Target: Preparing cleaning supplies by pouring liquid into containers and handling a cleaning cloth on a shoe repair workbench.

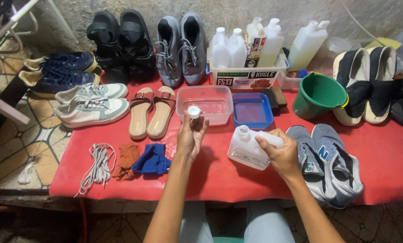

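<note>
Your left hand pinches a small white cap over the middle of the red table, just before the clear tub. Your right hand grips the uncapped white bottle, tilted near the front edge; your fingers hide its side. The grey sneakers beside it overhang the front edge, and shoes at the right edge are cut off.

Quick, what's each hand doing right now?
Left hand: closed on a small white cap.
Right hand: closed around an uncapped white plastic bottle on the red table.
</note>
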